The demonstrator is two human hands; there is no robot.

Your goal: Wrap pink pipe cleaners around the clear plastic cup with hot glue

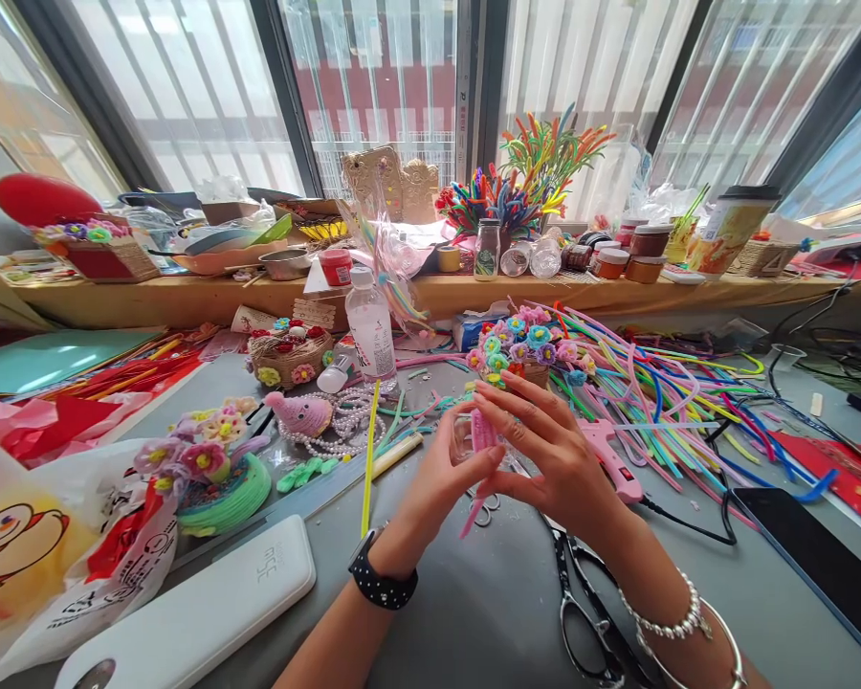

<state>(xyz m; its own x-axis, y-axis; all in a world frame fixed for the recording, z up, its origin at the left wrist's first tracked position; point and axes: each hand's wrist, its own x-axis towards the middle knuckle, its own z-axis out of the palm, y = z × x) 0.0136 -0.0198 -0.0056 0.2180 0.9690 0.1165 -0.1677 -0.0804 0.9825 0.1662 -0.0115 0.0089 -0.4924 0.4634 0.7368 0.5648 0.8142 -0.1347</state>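
Above the middle of the desk, my two hands meet around a pink pipe cleaner (485, 433) bunched in close rows, with one end hanging down. My left hand (437, 469) pinches it from the left, beside something clear whose kind is hard to make out. From the right, my right hand (549, 450) lays its fingers over the top and presses its thumb side against the pink piece. Just behind the hands is a basket of pipe-cleaner flowers (517, 344). Black-handled scissors (581, 603) lie below my right hand, and a pink glue gun (609, 464) is beside it.
Loose pipe cleaners (646, 383) spread across the right, near a phone (810, 555). At left are a white power bank (201, 612), a green flower pot (222, 493) and a drink bag (64, 565). A water bottle (371, 330) stands before the crowded ledge (273, 297).
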